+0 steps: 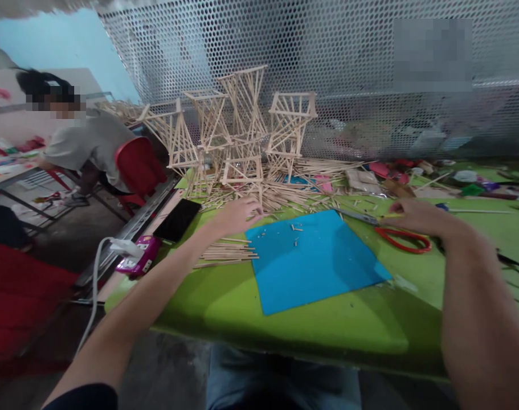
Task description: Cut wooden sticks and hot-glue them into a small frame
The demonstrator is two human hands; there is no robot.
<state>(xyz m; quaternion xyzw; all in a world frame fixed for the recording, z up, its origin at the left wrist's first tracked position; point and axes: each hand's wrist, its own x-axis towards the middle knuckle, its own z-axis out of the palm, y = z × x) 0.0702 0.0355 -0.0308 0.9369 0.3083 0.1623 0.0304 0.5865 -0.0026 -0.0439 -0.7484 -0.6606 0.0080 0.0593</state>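
My left hand (238, 216) is over the near edge of a heap of thin wooden sticks (280, 196), its fingers bent and slightly apart, with nothing visible in them. Beneath that wrist lies a row of loose sticks (225, 254). On the right, my right hand (421, 215) has its fingers closed at the handle of a pair of scissors (404, 242) with an orange loop. The scissor blades point left, towards a blue sheet (314, 267). Small stick offcuts (297, 228) lie on the sheet. The other handle loop is mostly hidden by the hand.
Behind the heap stands a lattice structure of sticks (242, 131). A black phone (178, 220) and a purple power socket (142, 256) with a white cable are on the left. Clutter lines the mesh wall (348, 114). Another person sits on a red chair (139, 165).
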